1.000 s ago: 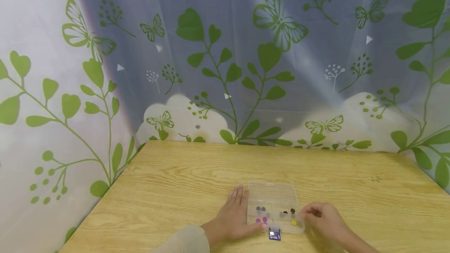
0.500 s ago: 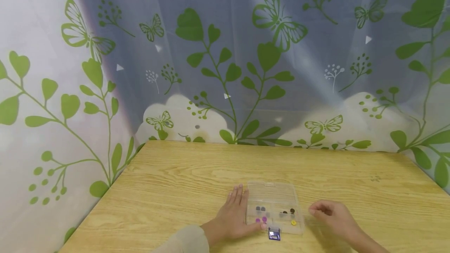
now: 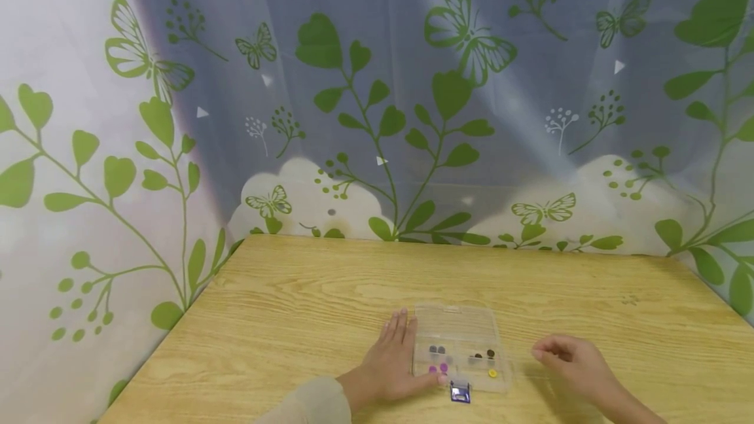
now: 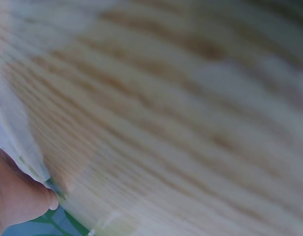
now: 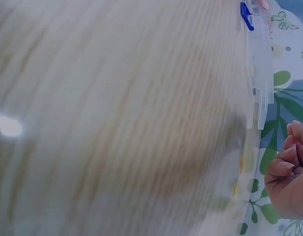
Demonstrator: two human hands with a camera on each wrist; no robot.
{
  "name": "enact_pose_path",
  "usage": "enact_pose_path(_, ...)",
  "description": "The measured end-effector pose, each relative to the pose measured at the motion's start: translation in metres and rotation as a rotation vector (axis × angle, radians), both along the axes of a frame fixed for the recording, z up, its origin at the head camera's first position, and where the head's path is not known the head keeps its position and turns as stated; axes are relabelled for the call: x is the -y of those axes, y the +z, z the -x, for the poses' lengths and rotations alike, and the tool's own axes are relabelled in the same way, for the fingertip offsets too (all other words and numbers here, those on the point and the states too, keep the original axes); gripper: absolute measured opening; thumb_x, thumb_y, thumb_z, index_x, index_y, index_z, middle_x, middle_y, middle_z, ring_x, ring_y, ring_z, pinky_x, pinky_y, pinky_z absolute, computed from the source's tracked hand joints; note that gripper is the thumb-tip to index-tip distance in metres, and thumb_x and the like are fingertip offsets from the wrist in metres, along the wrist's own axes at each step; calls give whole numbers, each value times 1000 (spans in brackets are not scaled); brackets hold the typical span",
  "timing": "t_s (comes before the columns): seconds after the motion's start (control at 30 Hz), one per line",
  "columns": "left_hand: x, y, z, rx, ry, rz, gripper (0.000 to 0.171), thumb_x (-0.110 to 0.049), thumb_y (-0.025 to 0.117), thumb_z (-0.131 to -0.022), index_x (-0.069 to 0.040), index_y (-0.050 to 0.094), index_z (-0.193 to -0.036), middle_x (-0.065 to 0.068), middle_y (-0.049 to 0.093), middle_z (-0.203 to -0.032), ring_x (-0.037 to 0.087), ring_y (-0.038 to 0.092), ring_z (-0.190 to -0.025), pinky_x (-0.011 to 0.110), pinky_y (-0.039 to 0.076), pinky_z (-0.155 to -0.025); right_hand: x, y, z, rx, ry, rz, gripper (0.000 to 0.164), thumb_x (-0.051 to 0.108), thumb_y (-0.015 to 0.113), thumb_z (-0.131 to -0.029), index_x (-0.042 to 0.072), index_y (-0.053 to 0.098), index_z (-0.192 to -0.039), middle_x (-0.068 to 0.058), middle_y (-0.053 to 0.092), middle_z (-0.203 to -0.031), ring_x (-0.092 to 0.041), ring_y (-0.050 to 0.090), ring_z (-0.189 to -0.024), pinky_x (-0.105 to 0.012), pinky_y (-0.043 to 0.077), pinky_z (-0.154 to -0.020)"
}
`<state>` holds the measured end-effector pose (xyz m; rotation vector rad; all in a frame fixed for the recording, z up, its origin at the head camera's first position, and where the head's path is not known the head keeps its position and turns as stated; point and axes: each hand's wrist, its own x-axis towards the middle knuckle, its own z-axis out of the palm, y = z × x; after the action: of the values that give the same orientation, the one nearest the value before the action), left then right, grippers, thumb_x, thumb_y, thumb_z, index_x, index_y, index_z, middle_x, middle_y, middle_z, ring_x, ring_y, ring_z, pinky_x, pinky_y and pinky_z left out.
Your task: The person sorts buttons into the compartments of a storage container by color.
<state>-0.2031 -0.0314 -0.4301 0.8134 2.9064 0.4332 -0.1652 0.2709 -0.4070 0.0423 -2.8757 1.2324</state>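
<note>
A clear plastic compartment box (image 3: 456, 321) lies on the table with its lid folded back. Inside it are grey buttons (image 3: 437, 349), purple buttons (image 3: 438, 369), dark buttons (image 3: 491, 353) and a yellow button (image 3: 493, 373). My left hand (image 3: 391, 362) rests along the box's left side, fingers straight, thumb at its front edge. Right of the box and apart from it is my right hand (image 3: 568, 362), fingers curled and thumb meeting the index fingertip. Nothing shows between those fingertips, and the right wrist view shows the same curled fingers (image 5: 284, 169).
A small blue-framed clear latch (image 3: 460, 392) sticks out at the box's front edge. The wood-grain table (image 3: 330, 293) reaches back to a curtain (image 3: 377, 116) printed with leaves and butterflies. Another printed sheet (image 3: 71, 228) hangs at the left.
My right hand has moved away to the right from the box's right edge, its fingers still curled. The left hand and the box have stayed where they were.
</note>
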Motion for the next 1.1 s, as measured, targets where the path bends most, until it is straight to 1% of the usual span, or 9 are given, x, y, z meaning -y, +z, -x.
enact_pose_path(0.27, -1, -2, 2, 0, -3, 3, 104, -76, 37, -81, 0, 12, -148, 23, 6, -154, 33, 9, -144, 42, 16, -118, -11, -6, -2, -69, 0, -30, 18, 18, 61, -89, 2, 68, -95, -7, 69, -93, 9, 53, -74, -14, 49, -66)
enact_pose_path(0.37, -1, -2, 2, -1, -6, 2, 104, -76, 36, -81, 0, 12, -148, 23, 6, -154, 33, 9, -144, 42, 16, -118, -15, -8, -1, -70, -3, -25, 19, 18, 61, -90, 1, 68, -95, -6, 69, -92, 8, 53, -73, -14, 49, -65)
enact_pose_path(0.5, -2, -2, 2, 1, -6, 4, 104, -76, 36, -81, 0, 12, -148, 22, 6, -154, 33, 9, -144, 42, 16, -118, -20, -7, 0, -29, -10, -7, 23, 20, 59, -91, 0, 67, -98, -2, 68, -88, 6, 53, -72, -17, 49, -63)
enact_pose_path(0.63, -2, -3, 2, -4, -5, 4, 104, -76, 36, -81, 0, 12, -148, 23, 6, -154, 33, 9, -144, 42, 16, -118, -23, -9, 0, -48, -17, -12, 21, 19, 60, -90, 0, 68, -96, 2, 67, -83, 5, 52, -68, -18, 47, -59)
enact_pose_path(0.73, -1, -4, 3, -6, -7, 1, 104, -76, 35, -81, 0, 12, -148, 23, 6, -154, 34, 9, -144, 42, 16, -118, -26, -12, 0, -64, -33, -33, 21, 18, 60, -90, 0, 67, -97, 0, 68, -84, 4, 51, -66, -18, 46, -57)
enact_pose_path(0.9, -1, -5, 3, -10, -8, 2, 104, -77, 35, -81, 0, 12, -148, 23, 6, -154, 34, 9, -144, 42, 16, -118, -35, -14, -2, -37, -30, -75, 25, 21, 60, -91, -1, 66, -102, -5, 69, -91, 6, 52, -69, -17, 47, -58)
enact_pose_path(1.1, -1, -2, 3, 4, -8, -7, 104, -76, 36, -81, 0, 11, -148, 22, 6, -154, 34, 9, -144, 42, 16, -118, -43, -17, -3, -68, -9, -99, 20, 18, 61, -89, 1, 66, -98, 4, 67, -80, 6, 52, -67, -18, 45, -56)
